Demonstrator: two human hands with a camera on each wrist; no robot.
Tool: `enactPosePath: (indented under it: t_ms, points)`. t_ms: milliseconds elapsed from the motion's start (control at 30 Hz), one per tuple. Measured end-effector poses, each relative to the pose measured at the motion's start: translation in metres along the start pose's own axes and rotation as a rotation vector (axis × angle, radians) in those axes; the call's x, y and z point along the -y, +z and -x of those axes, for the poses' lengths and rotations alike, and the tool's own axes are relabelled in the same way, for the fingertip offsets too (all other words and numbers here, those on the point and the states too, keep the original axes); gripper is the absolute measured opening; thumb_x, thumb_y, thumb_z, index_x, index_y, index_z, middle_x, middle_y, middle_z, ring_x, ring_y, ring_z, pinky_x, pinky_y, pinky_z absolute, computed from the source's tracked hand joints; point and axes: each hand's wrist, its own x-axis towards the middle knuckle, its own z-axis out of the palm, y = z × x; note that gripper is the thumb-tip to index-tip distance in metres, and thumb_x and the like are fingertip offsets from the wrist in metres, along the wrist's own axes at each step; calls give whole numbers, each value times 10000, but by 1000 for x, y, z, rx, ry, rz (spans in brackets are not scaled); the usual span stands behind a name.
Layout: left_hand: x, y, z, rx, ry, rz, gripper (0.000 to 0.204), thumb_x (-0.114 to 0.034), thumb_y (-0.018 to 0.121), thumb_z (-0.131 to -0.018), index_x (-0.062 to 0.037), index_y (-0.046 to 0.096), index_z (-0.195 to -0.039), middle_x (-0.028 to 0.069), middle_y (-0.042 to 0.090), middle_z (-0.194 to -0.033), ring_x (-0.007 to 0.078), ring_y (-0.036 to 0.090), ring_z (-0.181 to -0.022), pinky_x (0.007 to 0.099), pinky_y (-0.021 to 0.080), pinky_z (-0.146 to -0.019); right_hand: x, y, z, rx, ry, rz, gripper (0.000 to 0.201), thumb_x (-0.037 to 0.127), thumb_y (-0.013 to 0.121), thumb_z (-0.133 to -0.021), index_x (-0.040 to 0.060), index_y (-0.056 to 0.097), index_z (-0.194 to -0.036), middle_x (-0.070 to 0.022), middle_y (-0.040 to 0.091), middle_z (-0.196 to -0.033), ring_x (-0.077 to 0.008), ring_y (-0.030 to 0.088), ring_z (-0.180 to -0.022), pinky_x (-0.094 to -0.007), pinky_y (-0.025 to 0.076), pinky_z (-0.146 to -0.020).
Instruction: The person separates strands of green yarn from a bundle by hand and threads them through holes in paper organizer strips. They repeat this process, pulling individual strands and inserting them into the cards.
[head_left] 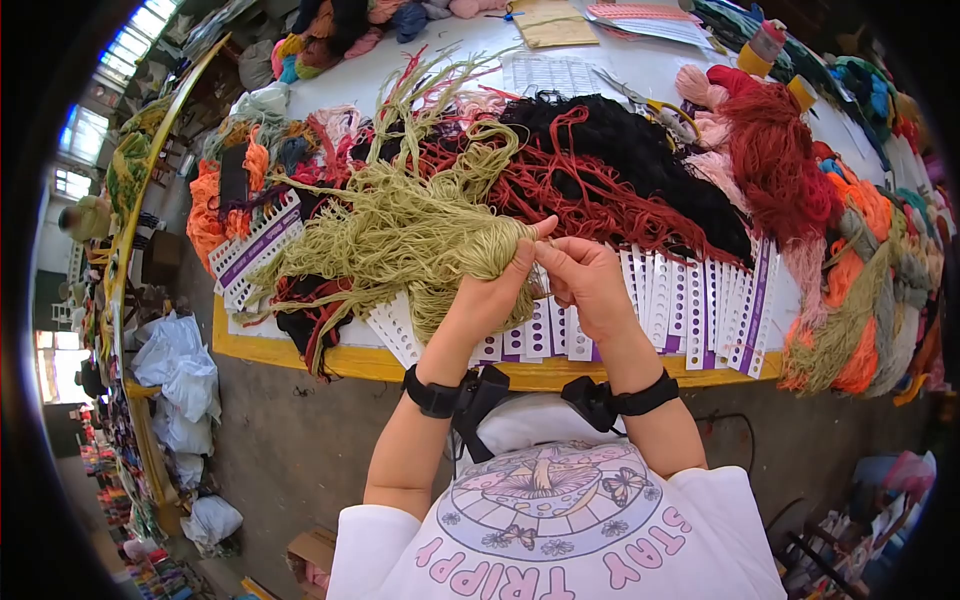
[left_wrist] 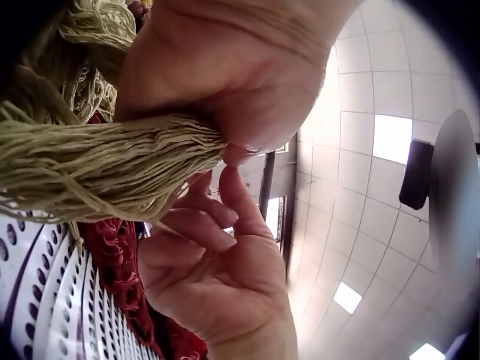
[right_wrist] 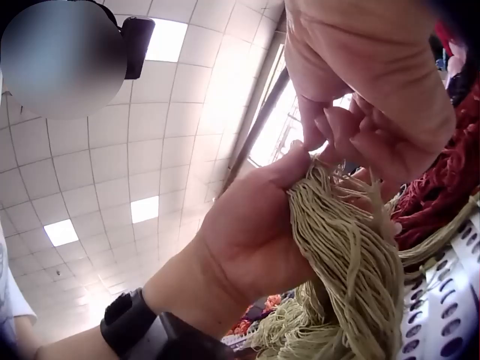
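Note:
My left hand grips a thick bundle of olive-green yarn near its gathered end, the thumb along the top. The loose strands spread leftward over the table in the head view. At the gathered end, my right hand has thumb and forefinger pinched together, right at the left thumb tip, on the end of the yarn. The right wrist view shows the green strands hanging down from between the two hands. The other fingers of the right hand are bent inward in the left wrist view.
White punched cards with purple bands line the table's yellow front edge. Dark red yarn and black yarn lie behind the hands. Scissors with yellow handles lie farther back. More coloured yarn is heaped at the right.

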Motion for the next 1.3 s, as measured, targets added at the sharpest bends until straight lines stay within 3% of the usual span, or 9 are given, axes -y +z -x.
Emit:
enactPosePath:
  t_ms: [100,400,500,600,700,767,967,1167,1300]
  points:
    - [2,1,1,24,86,-62,404,-298,396,-926,-12,460,-1204,83,510,-1195,147,477,-1064,286,356,-920,1,-1,0,-11,-1,-14,167,203,671,-758,43,632,-779,51,484,-542,-12,376,-432,-167,286,-386]
    - [1,-2,2,70,28,34,443,-336,364,-931,-4,459,-1209,89,502,-1199,159,458,-1091,292,357,-925,1,-2,0,-27,11,-10,132,176,662,-755,50,623,-750,57,477,-536,-13,369,-430,-173,304,-391]
    - [-2,-4,3,96,-154,488,515,-404,326,-926,5,453,-1212,88,492,-1204,167,452,-1096,299,374,-920,2,-6,0,-35,11,-130,128,178,653,-762,53,627,-765,59,476,-535,-15,366,-425,-174,308,-392]
    - [-14,-6,4,89,-213,576,565,-443,299,-920,19,449,-1208,83,487,-1205,174,452,-1092,307,395,-910,1,-11,-1,-25,6,-138,132,185,647,-769,54,634,-786,59,478,-535,-15,366,-422,-172,308,-397]
    - [-4,-7,3,98,-194,518,561,-445,317,-913,-4,401,-1250,106,438,-1254,204,408,-1157,361,421,-882,2,-9,0,-23,-3,-5,145,192,648,-772,50,639,-797,56,492,-551,-12,384,-435,-169,316,-405]
    - [2,-5,2,92,-196,462,562,-445,315,-914,-3,400,-1251,102,440,-1250,194,427,-1135,356,423,-881,2,-3,1,-22,1,142,152,197,650,-773,47,640,-798,52,508,-573,-12,408,-457,-168,338,-415]
    - [8,0,1,49,-56,220,461,-360,354,-929,7,482,-1177,81,502,-1201,146,475,-1056,286,436,-845,-3,0,1,-33,33,141,128,181,651,-766,56,637,-789,44,543,-648,-19,462,-523,-168,415,-471]
    - [5,-2,2,-7,-192,506,452,-356,379,-922,19,512,-1137,90,536,-1143,157,489,-1053,290,456,-814,-6,-6,0,-35,19,-78,74,154,630,-768,83,630,-789,64,525,-614,-2,387,-465,-161,331,-419]
    - [-1,-9,3,47,-245,564,520,-402,327,-923,17,431,-1212,121,479,-1204,203,461,-1100,341,454,-833,-3,-11,0,-37,74,-164,104,200,610,-795,96,606,-800,103,401,-512,2,315,-424,-170,270,-412]
